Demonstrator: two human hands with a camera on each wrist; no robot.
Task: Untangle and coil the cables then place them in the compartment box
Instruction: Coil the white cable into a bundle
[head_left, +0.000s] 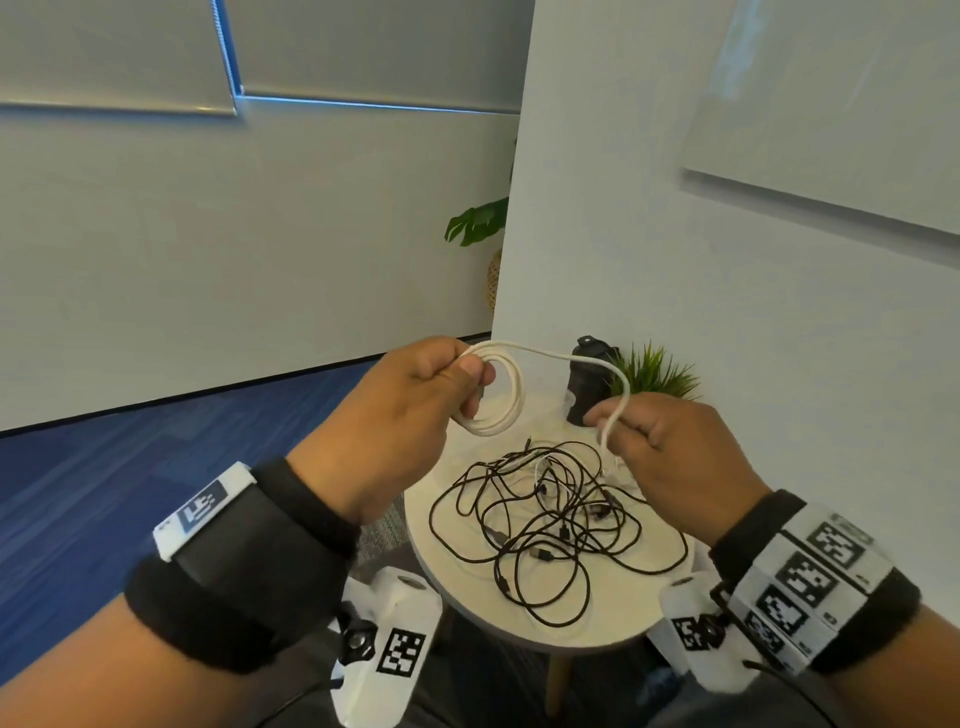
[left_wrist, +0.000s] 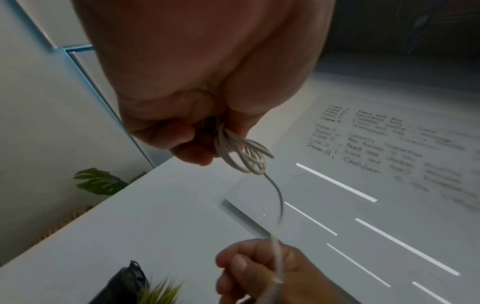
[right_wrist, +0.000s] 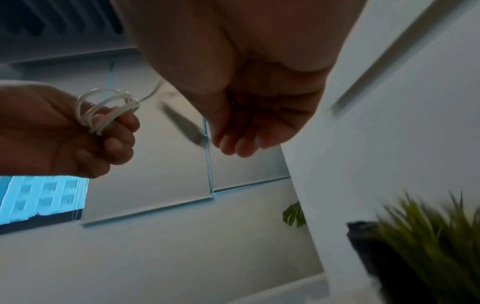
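Note:
My left hand (head_left: 415, 395) holds a white cable (head_left: 498, 410) wound into several loops, pinched between thumb and fingers above the table. The same coil (left_wrist: 241, 152) shows under the fingers in the left wrist view and in the right wrist view (right_wrist: 103, 111). A free strand arcs right to my right hand (head_left: 654, 441), which pinches the white cable's tail. Below both hands a tangle of black cables (head_left: 550, 530) lies on the round white table (head_left: 452, 587). The compartment box is not in view.
A dark bottle (head_left: 587, 384) and a small green plant (head_left: 654, 371) stand at the table's far edge against a white wall. A larger leafy plant (head_left: 478, 221) is behind the wall corner. Blue carpet (head_left: 104, 493) lies to the left.

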